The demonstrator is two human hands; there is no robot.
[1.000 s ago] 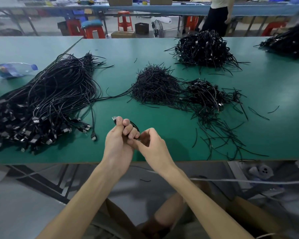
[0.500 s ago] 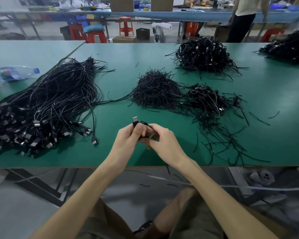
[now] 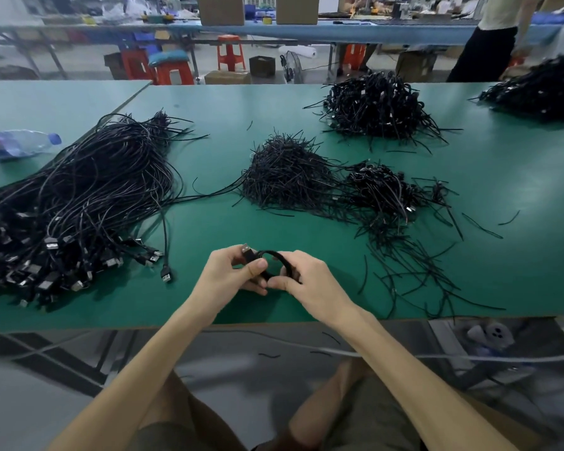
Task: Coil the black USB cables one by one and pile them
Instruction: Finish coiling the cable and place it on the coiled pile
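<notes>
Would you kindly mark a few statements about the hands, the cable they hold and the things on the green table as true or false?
1. The left hand and the right hand both hold one coiled black USB cable. True.
2. The water bottle stands upright at the right of the green table. False: the water bottle lies on its side at the left.
3. The heap of uncoiled cables lies left of the hands. True.
4. The cable's USB plug is hidden inside the right hand. False: the USB plug sticks out above the left hand.
</notes>
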